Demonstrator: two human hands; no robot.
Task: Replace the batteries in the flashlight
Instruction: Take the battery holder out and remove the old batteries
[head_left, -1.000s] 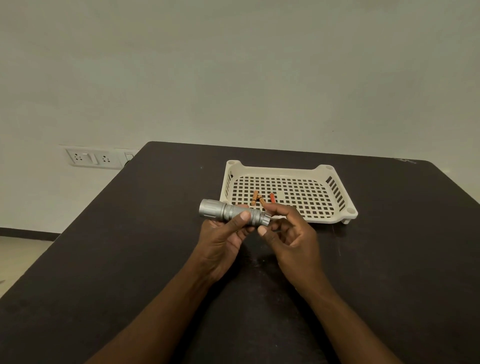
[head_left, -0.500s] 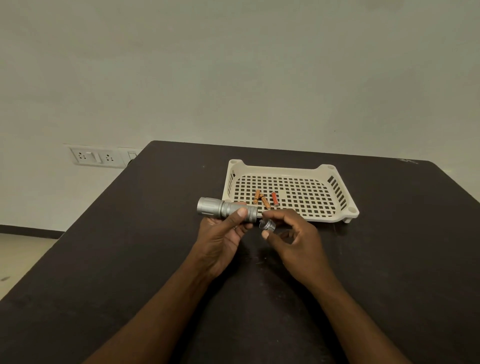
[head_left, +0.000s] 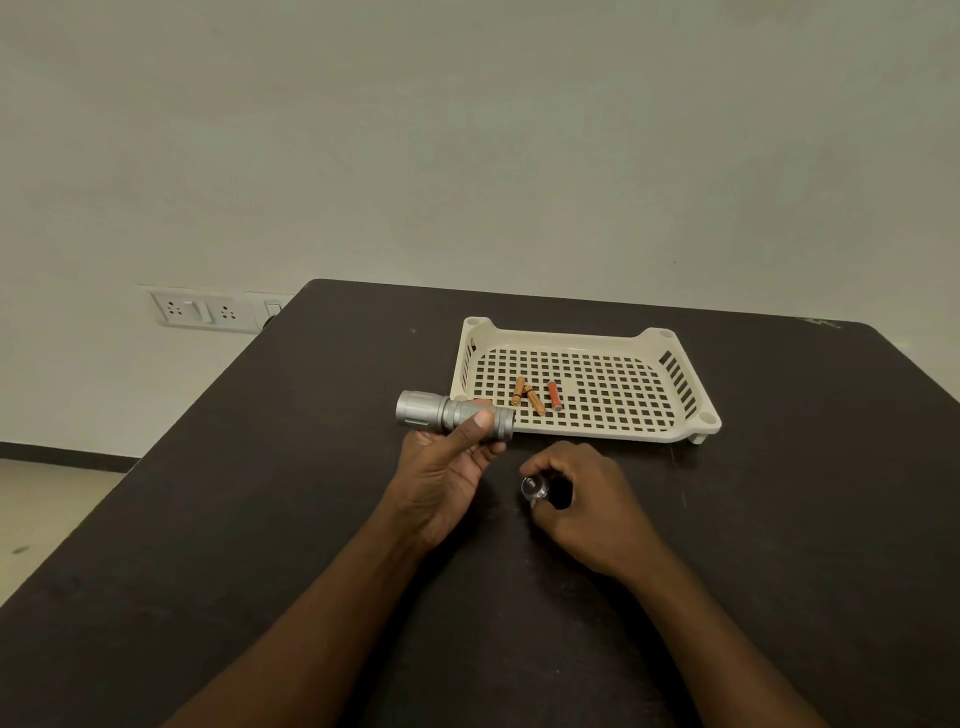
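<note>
Dark tabletop (head_left: 260, 519) against a pale wall, seen from the head view. Landmark: cream slotted tray (head_left: 670, 431) on the far middle of the tabletop. Inside the tray, toward its near-left corner, three small batteries: two orange ones (head_left: 528, 396) lying touching in a loose V, one red one (head_left: 554, 395) just to their right, apart from them. Left hand (head_left: 447, 467) sits just off the tray's near-left corner, grip clamped on the silver flashlight (head_left: 452, 413): thumb pressed over the top of the knurled barrel, fingers curled underneath. Flashlight lies roughly level, wide head pointing left away from the tray, tail end nearly meeting the tray's left rim; whether it touches the rim cannot be told. The tail end shows no cap on it. Right hand (head_left: 587, 499) lies in front of the tray's near edge, low to the tabletop, fingers curled, grip closed round a small round silver cap (head_left: 533, 488) whose flat face points left toward the left hand. Cap and flashlight are apart, a clear gap between them. Left of the tray, on the wall beyond the tabletop's edge, a white socket plate (head_left: 205, 310).
</note>
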